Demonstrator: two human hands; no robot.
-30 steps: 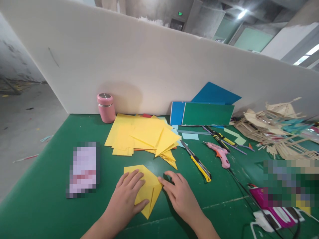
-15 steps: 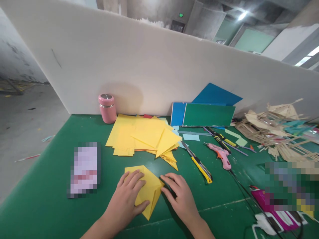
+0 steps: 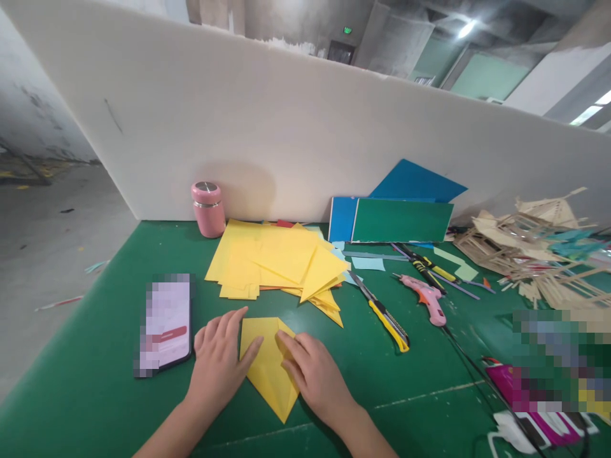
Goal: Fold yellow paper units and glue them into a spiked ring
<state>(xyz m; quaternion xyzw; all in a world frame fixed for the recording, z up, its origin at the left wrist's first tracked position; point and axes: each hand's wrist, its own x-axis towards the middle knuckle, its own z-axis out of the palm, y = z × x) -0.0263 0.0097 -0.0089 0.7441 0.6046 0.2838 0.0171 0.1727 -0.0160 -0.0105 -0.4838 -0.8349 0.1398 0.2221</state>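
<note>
A folded yellow paper (image 3: 267,369) lies on the green table mat (image 3: 95,381) in front of me, its point toward my body. My left hand (image 3: 217,362) rests on the mat at the paper's left edge, fingers stretched out and touching it. My right hand (image 3: 312,375) lies flat on the paper's right half, fingers extended and pressing down on it. Neither hand grips anything.
A phone (image 3: 165,324) lies left of my hands. A pile of yellow sheets (image 3: 272,261) and a pink cup (image 3: 209,208) sit behind. A yellow utility knife (image 3: 386,315), pink glue gun (image 3: 424,297), blue and green boards (image 3: 396,216) and wooden scraps (image 3: 534,248) are to the right.
My left hand slid off the paper to its left edge. My right hand moved left from beside the paper onto its right half. The paper now lies flatter and narrower.
</note>
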